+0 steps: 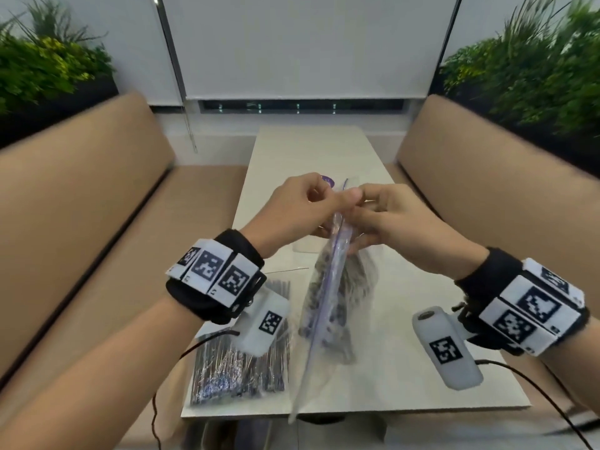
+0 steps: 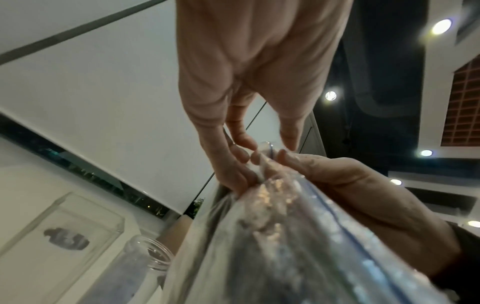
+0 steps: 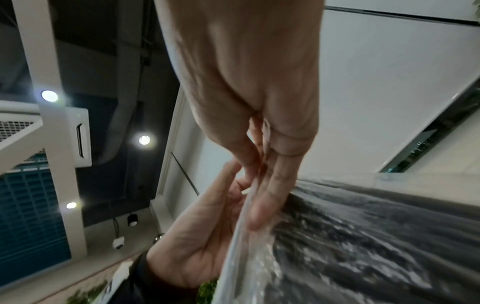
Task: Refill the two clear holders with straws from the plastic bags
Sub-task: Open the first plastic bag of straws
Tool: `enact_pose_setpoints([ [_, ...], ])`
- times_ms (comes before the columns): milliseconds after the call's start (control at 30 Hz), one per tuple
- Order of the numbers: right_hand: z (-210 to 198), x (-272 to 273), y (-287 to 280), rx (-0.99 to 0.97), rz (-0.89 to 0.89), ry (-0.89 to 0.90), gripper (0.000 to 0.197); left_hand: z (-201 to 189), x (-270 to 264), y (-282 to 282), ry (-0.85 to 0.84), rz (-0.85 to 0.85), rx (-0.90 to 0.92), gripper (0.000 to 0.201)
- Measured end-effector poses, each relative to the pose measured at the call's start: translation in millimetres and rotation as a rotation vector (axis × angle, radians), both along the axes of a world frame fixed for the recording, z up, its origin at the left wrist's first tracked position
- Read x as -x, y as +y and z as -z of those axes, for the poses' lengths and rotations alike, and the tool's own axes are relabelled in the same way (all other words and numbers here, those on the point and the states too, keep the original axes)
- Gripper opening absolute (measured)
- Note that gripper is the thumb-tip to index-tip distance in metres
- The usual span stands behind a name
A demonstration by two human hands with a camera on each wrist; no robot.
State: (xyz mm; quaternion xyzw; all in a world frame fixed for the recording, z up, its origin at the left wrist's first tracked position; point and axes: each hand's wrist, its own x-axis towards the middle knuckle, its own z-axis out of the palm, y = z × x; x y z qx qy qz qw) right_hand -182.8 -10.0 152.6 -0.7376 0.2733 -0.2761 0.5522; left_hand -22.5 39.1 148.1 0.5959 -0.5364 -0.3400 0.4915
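Above the pale counter [image 1: 406,368] I have my left hand [image 1: 292,209] and right hand [image 1: 396,222] both pinching the zip edge of a clear plastic bag of dark straws [image 1: 337,293], lifted, a second flat straw bag [image 1: 240,375] lying near-left.

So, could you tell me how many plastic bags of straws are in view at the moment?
2. One bag is held up over the table, both hands pinching its top edge; the other bag lies flat on the table's near left corner. More could be hidden behind the hands.
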Motion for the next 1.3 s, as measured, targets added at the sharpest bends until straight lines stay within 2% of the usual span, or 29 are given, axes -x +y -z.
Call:
enact_pose_setpoints([
  [133, -9.2, 1.8, -0.1, 0.036, 0.025, 0.068, 0.006, -4.8, 2.7, 0.9, 0.074, -0.003, 0.013, 0.042],
  [200, -10.0, 1.0, -0.5, 0.112, 0.088, 0.095, 0.017, -7.8, 5.7, 2.4, 0.075, 0.011, 0.031, 0.033],
  [267, -10.3, 0.2, 0.8, 0.151, 0.106, 0.125, 0.018, -9.2, 9.0, 3.8, 0.052, 0.027, 0.046, 0.021],
  [333, -11.1, 2.2, 1.0, 0.128, 0.066, 0.154, 0.013, -9.1, 10.4, 5.0, -0.007, 0.008, 0.048, 0.016],
  [400, -13.1, 4.7, 0.8, 0.092, 0.021, 0.185, 0.021, -7.8, 8.3, 4.7, -0.039, -0.011, 0.036, 0.021],
  [533, -12.8, 4.6, 2.3, 0.044, 0.04, 0.19, 0.017, -7.7, 4.9, 5.7, 0.047, 0.07, -0.026, 0.013],
  [667, -11.5, 4.9, 0.6, 0.032, 0.112, 0.23, 0.027, -10.8, -1.1, 9.0, 0.134, 0.129, -0.057, 0.005],
  [733, -11.6, 5.9, -0.6, -0.01, 0.106, 0.208, 0.029, -11.1, -2.8, 9.9, 0.163, 0.142, -0.066, 0.007],
  [867, -12.5, 5.3, -0.8, -0.049, 0.072, 0.142, 0.014, -9.2, -0.8, 10.3, 0.154, 0.079, -0.052, 0.009],
  [933, -8.7, 0.8, 0.0, 0.05, 0.177, 0.183, 0.016, -5.8, 1.8, 9.9, 0.016, -0.046, 0.045, 0.008],
  [1000, -3.7, -6.5, 2.8, 0.327, 0.336, 0.288, 0.022, -0.7, 5.6, 9.8, -0.325, -0.155, 0.195, 0.009],
  [1033, -2.7, -9.4, 6.3, 0.463, 0.378, 0.332, 0.024, 1.7, 7.8, 11.5, -0.475, -0.157, 0.255, 0.01],
  [1067, -3.8, -10.2, 9.3, 0.521, 0.395, 0.344, 0.025, 4.8, 9.1, 12.4, -0.593, -0.127, 0.31, 0.011],
  [1133, -8.0, -6.4, 8.5, 0.506, 0.426, 0.327, 0.023, 11.2, 7.9, 12.9, -0.755, -0.044, 0.371, 0.012],
  [1200, -6.8, -2.3, 4.9, 0.482, 0.481, 0.322, 0.022, 15.4, 6.6, 11.3, -0.735, 0.002, 0.337, 0.021],
  [1300, 6.0, -0.8, 0.5, 0.383, 0.496, 0.32, 0.024, 13.0, 10.3, 8.2, -0.405, -0.011, 0.21, 0.023],
])
